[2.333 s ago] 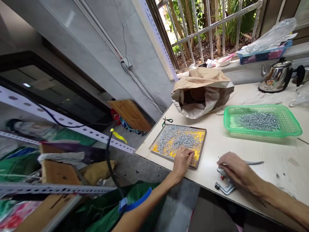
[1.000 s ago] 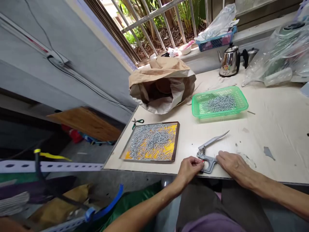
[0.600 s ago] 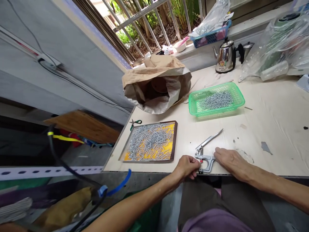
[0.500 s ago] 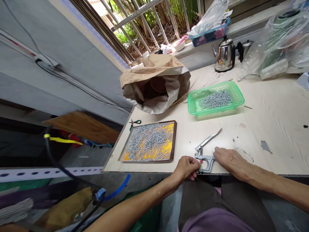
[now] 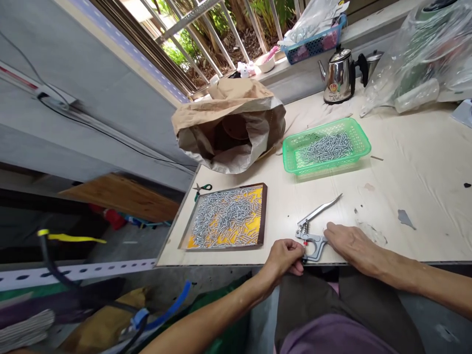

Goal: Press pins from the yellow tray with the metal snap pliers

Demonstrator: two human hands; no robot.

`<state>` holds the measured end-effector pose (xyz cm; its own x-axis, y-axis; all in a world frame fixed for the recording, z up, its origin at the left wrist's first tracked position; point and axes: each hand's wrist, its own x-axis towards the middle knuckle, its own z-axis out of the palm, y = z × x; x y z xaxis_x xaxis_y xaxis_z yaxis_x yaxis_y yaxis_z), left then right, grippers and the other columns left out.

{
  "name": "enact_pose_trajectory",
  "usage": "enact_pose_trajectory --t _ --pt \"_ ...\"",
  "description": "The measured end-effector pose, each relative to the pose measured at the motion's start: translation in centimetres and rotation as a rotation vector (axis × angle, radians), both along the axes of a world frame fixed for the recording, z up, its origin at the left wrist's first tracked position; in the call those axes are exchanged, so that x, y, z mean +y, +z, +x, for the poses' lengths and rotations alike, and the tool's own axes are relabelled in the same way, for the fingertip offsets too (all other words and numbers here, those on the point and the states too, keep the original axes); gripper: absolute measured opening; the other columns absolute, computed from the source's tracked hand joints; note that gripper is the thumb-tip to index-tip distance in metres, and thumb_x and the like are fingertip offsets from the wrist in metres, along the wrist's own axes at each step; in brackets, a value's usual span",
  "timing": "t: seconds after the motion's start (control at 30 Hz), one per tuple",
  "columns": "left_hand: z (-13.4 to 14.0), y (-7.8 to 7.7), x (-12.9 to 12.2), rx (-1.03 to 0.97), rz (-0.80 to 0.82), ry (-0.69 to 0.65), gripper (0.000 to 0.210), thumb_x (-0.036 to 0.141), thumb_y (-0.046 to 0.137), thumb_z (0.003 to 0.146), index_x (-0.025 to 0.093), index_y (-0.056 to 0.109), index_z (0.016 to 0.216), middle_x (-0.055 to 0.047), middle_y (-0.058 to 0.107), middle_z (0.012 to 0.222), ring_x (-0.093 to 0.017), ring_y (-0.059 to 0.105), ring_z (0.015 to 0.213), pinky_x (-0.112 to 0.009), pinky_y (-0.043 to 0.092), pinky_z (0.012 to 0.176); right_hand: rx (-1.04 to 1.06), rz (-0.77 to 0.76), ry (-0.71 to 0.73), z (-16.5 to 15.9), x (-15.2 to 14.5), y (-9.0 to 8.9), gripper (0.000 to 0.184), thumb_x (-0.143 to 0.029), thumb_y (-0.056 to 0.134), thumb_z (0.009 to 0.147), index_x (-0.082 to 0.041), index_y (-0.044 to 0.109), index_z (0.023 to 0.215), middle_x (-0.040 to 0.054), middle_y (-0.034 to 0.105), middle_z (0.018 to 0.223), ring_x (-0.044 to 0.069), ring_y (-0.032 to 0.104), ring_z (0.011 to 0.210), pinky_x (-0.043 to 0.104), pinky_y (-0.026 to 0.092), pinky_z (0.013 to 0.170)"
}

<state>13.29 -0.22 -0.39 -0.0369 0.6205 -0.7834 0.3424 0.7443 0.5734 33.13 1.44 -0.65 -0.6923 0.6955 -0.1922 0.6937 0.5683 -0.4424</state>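
Observation:
A silver lever hand press (image 5: 314, 241) lies at the table's front edge, its long lever raised and a spring and a red part showing near its jaw. My right hand (image 5: 350, 246) is closed round the rear end of the press, with the fingers partly hidden under the palm. At the jaw's left side, my left hand (image 5: 284, 256) is pinched with thumb and fingertips together; whatever is in them is too small to make out. To the left sits a shallow tray (image 5: 264, 216) with a yellow bottom, covered in many small silver metal pins (image 5: 228, 214).
A green plastic basket (image 5: 291, 164) holds more silver pins (image 5: 328, 147). Behind the tray stands an open brown paper bag (image 5: 228, 113). Green-handled scissors (image 5: 204, 187) lie at the table's left edge. A metal kettle (image 5: 338, 76) and plastic-wrapped items (image 5: 416, 73) stand at the back right.
The camera view has shifted slightly, moving the background a little left. Both hands stay at the press, and the lever remains raised.

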Motion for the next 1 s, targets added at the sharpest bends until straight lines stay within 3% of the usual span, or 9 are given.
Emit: enact_pose_trajectory --t 0.27,0.4,0.47,0.53,0.6,0.7,0.8,0.93,1.0 --pt "-0.3 -0.3 0.4 0.005 -0.083 -0.041 0.024 0.031 0.071 0.063 0.013 0.056 0.069 0.005 0.054 0.043 -0.012 0.059 0.041 -0.018 0.044 0.042 0.123 0.105 0.006 0.6 -1.1 -3.0 0.03 -0.004 0.04 0.08 -0.019 0.05 0.104 0.0078 0.054 0.098 0.018 0.05 0.079 0.03 0.039 0.067" --pt "-0.2 -0.1 0.5 -0.001 -0.092 -0.026 0.027 0.034 0.072 0.061 0.013 0.055 0.068 0.005 0.053 0.044 -0.012 0.059 0.04 -0.018 0.043 0.042 0.136 0.159 0.032 1.3 0.1 -3.2 0.034 -0.022 0.051 0.084 -0.021 0.048 0.117 0.012 0.054 0.115 0.022 0.054 0.093 0.035 0.043 0.076" --pt "-0.2 0.1 0.4 -0.006 -0.088 -0.023 0.026 0.033 0.071 0.062 0.013 0.055 0.067 0.005 0.053 0.043 -0.012 0.058 0.04 -0.017 0.042 0.041 0.088 0.237 -0.013 1.6 1.4 -2.8 0.057 -0.039 0.062 0.078 -0.02 0.043 0.127 0.0168 0.047 0.131 0.03 0.05 0.11 0.042 0.042 0.085" --pt "-0.1 0.2 0.4 -0.006 -0.083 -0.022 0.026 0.034 0.07 0.062 0.013 0.055 0.068 0.005 0.053 0.043 -0.011 0.058 0.04 -0.017 0.042 0.041 0.025 0.313 -0.044 1.7 2.7 -2.4 0.086 -0.055 0.069 0.066 -0.017 0.037 0.136 0.0207 0.038 0.141 0.038 0.037 0.126 0.051 0.036 0.095" --pt "-0.1 0.2 0.3 -0.002 -0.082 -0.021 0.027 0.035 0.07 0.062 0.013 0.056 0.068 0.005 0.053 0.043 -0.011 0.058 0.04 -0.017 0.042 0.042 -0.037 0.33 -0.018 1.7 3.7 -2.0 0.1 -0.064 0.071 0.058 -0.013 0.036 0.138 0.0228 0.039 0.141 0.041 0.03 0.13 0.055 0.028 0.1" --pt "-0.1 0.1 0.2 0.004 -0.081 -0.022 0.029 0.036 0.071 0.062 0.013 0.055 0.069 0.005 0.053 0.043 -0.011 0.057 0.04 -0.017 0.042 0.042 -0.104 0.298 0.016 1.3 4.1 -1.3 0.097 -0.062 0.072 0.057 -0.01 0.042 0.133 0.0219 0.053 0.127 0.039 0.043 0.12 0.057 0.027 0.1" --pt "-0.2 -0.2 0.2 -0.002 -0.069 -0.034 0.033 0.041 0.072 0.062 0.013 0.056 0.072 0.004 0.055 0.044 -0.011 0.056 0.04 -0.018 0.042 0.044 -0.119 0.296 -0.001 1.1 3.7 -0.7 0.085 -0.051 0.077 0.058 -0.01 0.048 0.127 0.0179 0.06 0.115 0.033 0.053 0.105 0.05 0.034 0.096" --pt "-0.8 -0.6 -0.1 0.01 -0.061 -0.089 0.036 0.047 0.068 0.069 0.013 0.058 0.076 0.003 0.055 0.045 -0.011 0.055 0.04 -0.02 0.043 0.046 -0.06 0.324 -0.023 1.3 2.8 -0.7 0.074 -0.04 0.078 0.062 -0.013 0.049 0.124 0.0128 0.061 0.105 0.028 0.055 0.094 0.038 0.042 0.081" --pt "-1.2 -0.6 -0.5 0.101 0.017 -0.201 0.033 0.047 0.062 0.076 0.014 0.058 0.074 0.003 0.053 0.047 -0.013 0.056 0.043 -0.023 0.045 0.048 -0.023 0.347 -0.025 1.5 2.4 -1.2 0.072 -0.038 0.076 0.066 -0.015 0.046 0.127 0.0113 0.061 0.102 0.027 0.054 0.092 0.037 0.041 0.076"
